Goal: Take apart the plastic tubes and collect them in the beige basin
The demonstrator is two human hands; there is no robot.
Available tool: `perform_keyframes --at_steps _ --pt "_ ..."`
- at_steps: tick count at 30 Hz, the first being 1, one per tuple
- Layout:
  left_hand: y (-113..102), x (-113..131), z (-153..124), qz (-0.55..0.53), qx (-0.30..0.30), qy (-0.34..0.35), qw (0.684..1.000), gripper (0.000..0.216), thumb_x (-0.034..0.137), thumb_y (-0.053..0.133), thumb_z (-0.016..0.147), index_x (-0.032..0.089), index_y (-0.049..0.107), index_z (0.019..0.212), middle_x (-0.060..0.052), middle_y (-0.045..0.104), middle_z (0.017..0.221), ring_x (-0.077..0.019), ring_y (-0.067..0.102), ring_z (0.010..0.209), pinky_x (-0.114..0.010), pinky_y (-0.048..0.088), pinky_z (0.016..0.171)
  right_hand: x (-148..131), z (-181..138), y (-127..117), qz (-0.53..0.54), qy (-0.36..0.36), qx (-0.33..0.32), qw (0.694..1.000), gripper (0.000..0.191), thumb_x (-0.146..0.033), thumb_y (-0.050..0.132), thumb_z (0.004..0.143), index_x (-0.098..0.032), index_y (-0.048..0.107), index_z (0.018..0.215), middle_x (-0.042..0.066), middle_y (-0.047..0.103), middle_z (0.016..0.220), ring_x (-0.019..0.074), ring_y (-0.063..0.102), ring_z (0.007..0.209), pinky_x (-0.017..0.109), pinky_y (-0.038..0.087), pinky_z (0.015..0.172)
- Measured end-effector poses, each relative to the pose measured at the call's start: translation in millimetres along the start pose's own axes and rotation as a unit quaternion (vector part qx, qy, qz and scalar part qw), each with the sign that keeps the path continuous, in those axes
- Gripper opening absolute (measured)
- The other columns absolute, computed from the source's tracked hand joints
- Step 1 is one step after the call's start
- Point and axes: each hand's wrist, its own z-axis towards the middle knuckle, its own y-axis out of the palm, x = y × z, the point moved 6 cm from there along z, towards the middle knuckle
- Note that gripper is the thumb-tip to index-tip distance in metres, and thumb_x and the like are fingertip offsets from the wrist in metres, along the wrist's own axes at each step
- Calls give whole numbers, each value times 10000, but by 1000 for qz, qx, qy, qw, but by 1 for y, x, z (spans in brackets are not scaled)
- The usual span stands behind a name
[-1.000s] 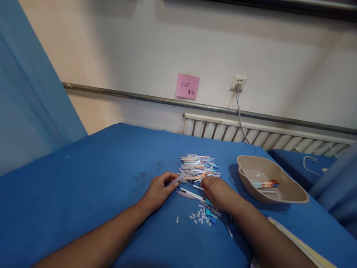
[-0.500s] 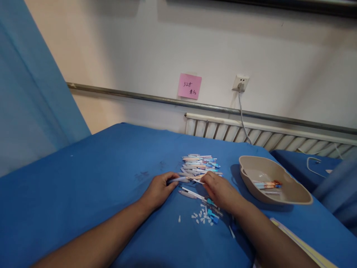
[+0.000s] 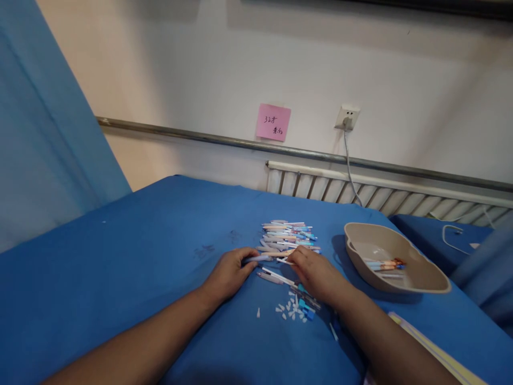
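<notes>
A pale wall (image 3: 192, 69) fills the upper part of the view. Below it spreads the surface (image 3: 168, 230) under a blue cloth, with a light blue curtain (image 3: 52, 123) on the left. A metal rail (image 3: 224, 141) runs along the wall, and a white radiator (image 3: 316, 184) sits beneath it behind the surface's far edge. On the right stands a beige basin (image 3: 427, 271), a few orange and blue pens (image 3: 387, 265) lying inside it.

Both hands meet near the middle, just in front of a stack of pens (image 3: 285, 237) laid side by side. The left hand (image 3: 229, 271) has its thumb and fingers curled together on a grey pen (image 3: 259, 259), whose free end points right. The right hand (image 3: 315, 271) pinches a thin white rod (image 3: 284, 261), fingers drawn close together. The rod's free end lies near the pen's; whether they touch is too small to tell.

A pink note (image 3: 273, 122) is stuck to the wall, left of a socket (image 3: 347, 117). Nearer than the hands, a loose pen (image 3: 270, 278) lies beside a white stick (image 3: 278, 275). Smallest are the blue bits (image 3: 306, 309) and the scattered white tips (image 3: 292, 311) beside them, one tip lying apart to the left.
</notes>
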Motion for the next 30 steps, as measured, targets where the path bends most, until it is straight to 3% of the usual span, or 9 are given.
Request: perform_keyframes --at_steps 12,18,21,26,30 --pt "0 10 -2 69 -9 31 997 215 243 524 801 242 663 965 -19 692 935 -204 593 894 -280 417 814 -3 0 -1 20 -11 11 1000 225 -153 441 887 -219 581 1050 70 581 980 183 546 930 282 404 812" --pt "1 23 -7 64 -16 67 996 214 235 533 812 249 661 983 -11 694 942 -194 595 895 -279 409 829 -7 -1 -3 85 -40 70 993 201 -165 426 892 -206 575 1021 66 590 957 178 551 901 285 423 790" --pt "5 30 -10 17 -40 84 995 219 231 528 819 256 663 990 -2 689 977 -183 595 925 -269 407 860 -13 -2 -2 154 -48 115 980 161 -172 433 887 -200 559 983 54 598 908 170 552 860 283 427 764" --pt "10 32 -13 -51 -46 77 995 234 243 531 816 231 667 1007 -20 679 1047 -186 591 983 -272 411 901 -16 -2 0 280 9 183 942 156 -219 421 894 -203 555 973 55 593 931 177 541 899 300 425 795" --pt "11 32 -14 -73 -44 58 995 219 263 535 814 232 673 981 -17 688 1012 -184 603 956 -271 425 888 -17 -3 4 398 37 161 902 226 -317 394 913 -207 523 1061 56 587 1033 180 536 985 309 424 852"
